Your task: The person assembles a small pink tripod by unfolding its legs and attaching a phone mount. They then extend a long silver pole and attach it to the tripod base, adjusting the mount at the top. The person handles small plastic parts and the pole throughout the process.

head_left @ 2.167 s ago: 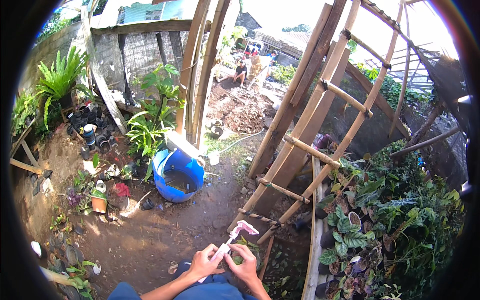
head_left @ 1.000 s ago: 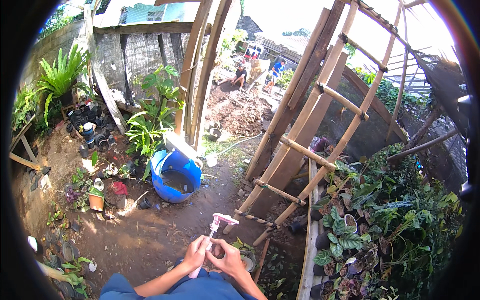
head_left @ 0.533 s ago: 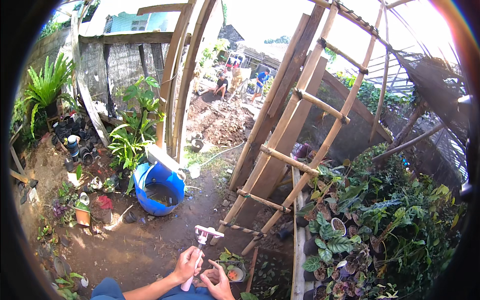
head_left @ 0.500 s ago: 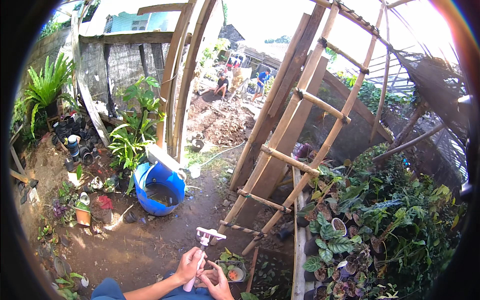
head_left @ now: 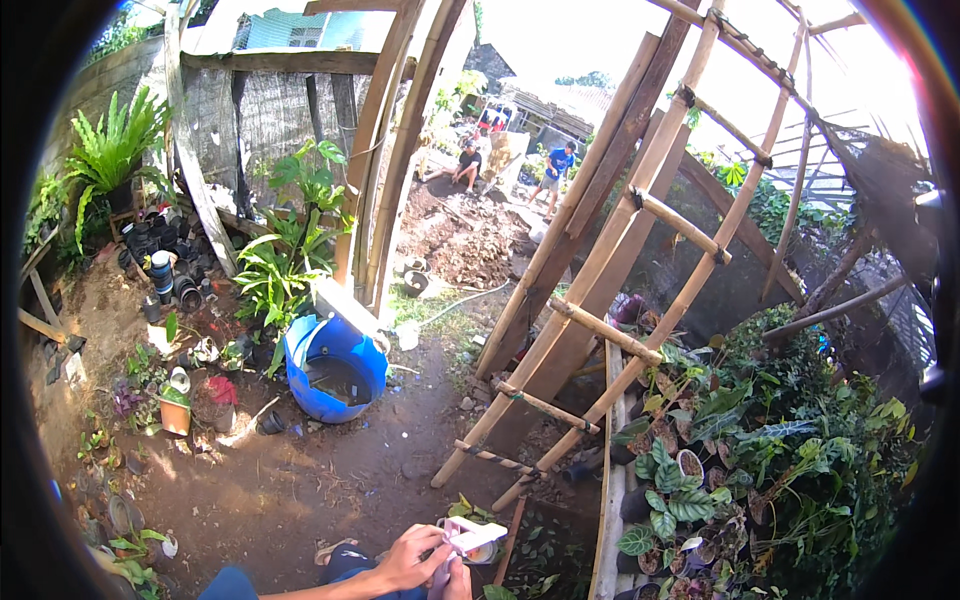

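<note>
Low in the view I hold a pale pink selfie stick (head_left: pixel 472 536) with a phone clamp at its top, and no phone sits in it. My left hand (head_left: pixel 412 560) reaches in from the left, its fingers closed at the clamp's base. Just below, my right hand (head_left: pixel 457 580) is closed on the stick's handle, partly cut off by the lower edge. Behind the clamp, a pale container (head_left: pixel 485 552) with something orange in it is partly covered.
A bamboo ladder (head_left: pixel 610 340) leans ahead to the right, beside dense potted plants (head_left: pixel 690 490). A cut blue plastic drum (head_left: pixel 325 400) holding murky water stands on the dirt to the left. Two people (head_left: pixel 556 175) are far off, beyond the wooden frame.
The selfie stick has moved down and to the right, and its clamp has turned. My left hand has shifted up to the clamp. The whole view has swung slightly left.
</note>
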Tool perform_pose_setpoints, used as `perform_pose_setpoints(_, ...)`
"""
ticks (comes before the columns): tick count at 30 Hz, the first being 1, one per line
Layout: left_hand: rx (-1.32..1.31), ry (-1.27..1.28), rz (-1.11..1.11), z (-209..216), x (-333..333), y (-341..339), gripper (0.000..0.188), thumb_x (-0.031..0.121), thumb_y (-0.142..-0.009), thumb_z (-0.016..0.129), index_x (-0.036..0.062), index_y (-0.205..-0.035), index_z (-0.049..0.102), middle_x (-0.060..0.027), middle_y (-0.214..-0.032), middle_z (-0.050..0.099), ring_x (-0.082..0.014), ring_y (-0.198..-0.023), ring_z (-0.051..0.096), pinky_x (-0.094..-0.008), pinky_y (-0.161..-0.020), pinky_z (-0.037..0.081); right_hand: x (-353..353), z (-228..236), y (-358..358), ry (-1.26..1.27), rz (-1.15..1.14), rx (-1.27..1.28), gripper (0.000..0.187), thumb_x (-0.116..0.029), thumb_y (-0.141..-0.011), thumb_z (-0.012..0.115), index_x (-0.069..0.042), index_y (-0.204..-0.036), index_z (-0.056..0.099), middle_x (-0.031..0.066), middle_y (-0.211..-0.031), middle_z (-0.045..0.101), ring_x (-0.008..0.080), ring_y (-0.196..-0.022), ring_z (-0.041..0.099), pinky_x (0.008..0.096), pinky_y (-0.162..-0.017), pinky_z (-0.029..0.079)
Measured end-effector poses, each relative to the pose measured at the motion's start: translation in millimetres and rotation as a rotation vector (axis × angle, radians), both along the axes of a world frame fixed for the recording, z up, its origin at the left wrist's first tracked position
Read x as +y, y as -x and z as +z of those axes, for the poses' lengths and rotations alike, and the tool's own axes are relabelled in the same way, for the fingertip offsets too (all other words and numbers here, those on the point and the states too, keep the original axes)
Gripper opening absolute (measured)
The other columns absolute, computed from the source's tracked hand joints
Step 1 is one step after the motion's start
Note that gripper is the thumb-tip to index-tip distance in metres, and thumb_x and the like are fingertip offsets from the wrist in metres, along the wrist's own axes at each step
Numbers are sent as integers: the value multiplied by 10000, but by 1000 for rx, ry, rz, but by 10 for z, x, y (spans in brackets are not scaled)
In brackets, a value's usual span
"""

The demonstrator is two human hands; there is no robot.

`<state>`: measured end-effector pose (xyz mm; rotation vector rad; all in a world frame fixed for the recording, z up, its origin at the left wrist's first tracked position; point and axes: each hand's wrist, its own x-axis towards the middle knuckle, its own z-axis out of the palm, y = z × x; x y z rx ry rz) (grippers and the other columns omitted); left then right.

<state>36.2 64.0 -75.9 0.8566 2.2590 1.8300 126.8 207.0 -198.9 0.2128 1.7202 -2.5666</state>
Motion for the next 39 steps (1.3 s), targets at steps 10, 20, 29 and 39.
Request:
perform_pose_setpoints(10,-18,-126,106,-120,-256,76,354,266,-996,574,-29,-1158,682,-178,-1183,675,-338,-1074,653,-405,-948,497,-96,-78,481,-90,226,-11,493,-437,-1091,389,1,-1019,601,75,-779,604,154,-676,571,299,-628,458)
perform_pose_setpoints(20,-10,-155,613,2,-760,124,408,213,-858,758,5,-1205,698,-145,-1092,715,-265,-993,706,-362,-831,569,-493,536,856,-249,583,-147,472,-407,-1090,433,-50,-802,545,-22,-630,441,111,-572,440,299,-529,345)
perform_pose_setpoints(29,141,-97,530,135,-1255,197,458,-2,-784,747,49,-1235,685,-108,-997,744,-206,-861,737,-341,-757,589,-687,787,865,-712,778,-39,602,-531,-1031,483,27,-839,604,58,-674,559,164,-649,501,378,-617,408)
perform_pose_setpoints(39,-183,-328,164,-18,-1004,249,198,178,-939,742,40,-1059,664,-65,-906,722,-118,-812,693,-296,-698,563,-563,779,698,-637,726,-140,591,-517,-1036,489,38,-1000,688,70,-717,612,165,-677,563,357,-641,456)
